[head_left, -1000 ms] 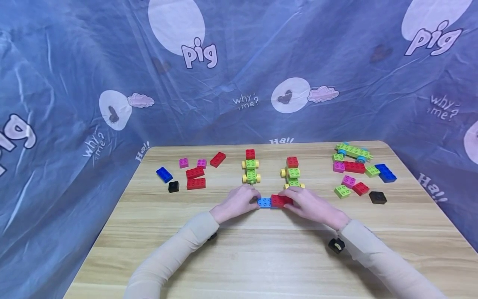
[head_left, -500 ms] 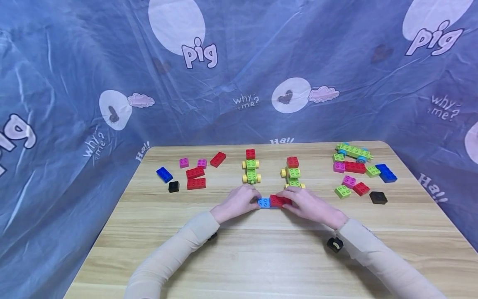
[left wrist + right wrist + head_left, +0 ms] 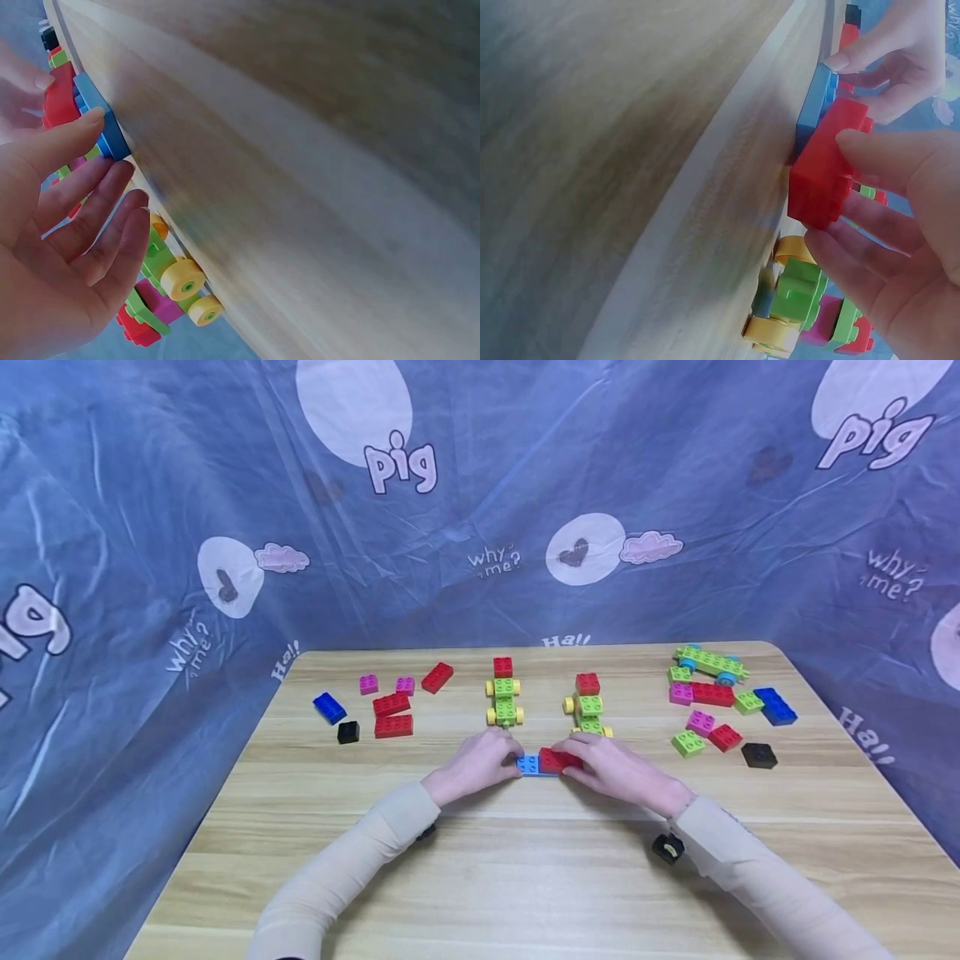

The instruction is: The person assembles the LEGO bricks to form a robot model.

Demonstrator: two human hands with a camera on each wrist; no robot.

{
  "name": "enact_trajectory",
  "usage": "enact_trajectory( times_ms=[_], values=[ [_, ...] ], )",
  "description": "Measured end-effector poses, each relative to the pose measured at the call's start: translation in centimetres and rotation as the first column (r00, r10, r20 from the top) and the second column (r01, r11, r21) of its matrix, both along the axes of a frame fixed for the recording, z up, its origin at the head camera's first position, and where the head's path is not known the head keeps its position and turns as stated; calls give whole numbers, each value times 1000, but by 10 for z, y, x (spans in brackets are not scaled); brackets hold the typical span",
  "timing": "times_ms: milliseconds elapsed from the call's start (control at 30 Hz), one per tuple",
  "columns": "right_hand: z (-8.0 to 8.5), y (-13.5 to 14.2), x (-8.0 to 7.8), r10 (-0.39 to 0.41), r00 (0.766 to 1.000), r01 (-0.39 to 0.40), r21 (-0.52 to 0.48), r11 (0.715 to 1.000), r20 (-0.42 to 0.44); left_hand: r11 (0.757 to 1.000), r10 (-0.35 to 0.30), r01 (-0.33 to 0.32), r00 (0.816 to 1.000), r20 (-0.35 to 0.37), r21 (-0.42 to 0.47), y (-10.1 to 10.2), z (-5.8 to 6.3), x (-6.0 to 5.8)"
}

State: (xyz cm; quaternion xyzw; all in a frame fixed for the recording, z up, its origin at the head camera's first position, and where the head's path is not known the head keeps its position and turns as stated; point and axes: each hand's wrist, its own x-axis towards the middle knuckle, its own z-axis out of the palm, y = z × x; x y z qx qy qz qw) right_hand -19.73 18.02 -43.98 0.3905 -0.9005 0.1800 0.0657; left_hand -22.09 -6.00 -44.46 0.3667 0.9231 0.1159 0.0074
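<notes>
Blue printed cloth (image 3: 450, 602) screens this wooden table (image 3: 517, 893) into a booth.

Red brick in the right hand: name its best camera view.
Right wrist: the red brick looks largest there, its side and end plain. The head view shows its top, partly hidden by the right hand; the left wrist view shows it smaller, partly covered.
</notes>
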Motion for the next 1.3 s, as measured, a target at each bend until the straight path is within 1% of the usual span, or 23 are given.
enact_trajectory(
  times_ms=[433,1000,1300],
  values=[
    [-1,-2,-1,9,999,-9,1,1000,-35,1000,3,-4,1000,18,3,0,3,1],
    [1,-5,-1,-12,1000,12,4,1000,-2,1000,5,-6,1000,24,16,0,2,1],
    [1,-8,1,-39,998,41,23,999,-55,1000,13,-13,999,33,14,1,3,1]
  ],
)
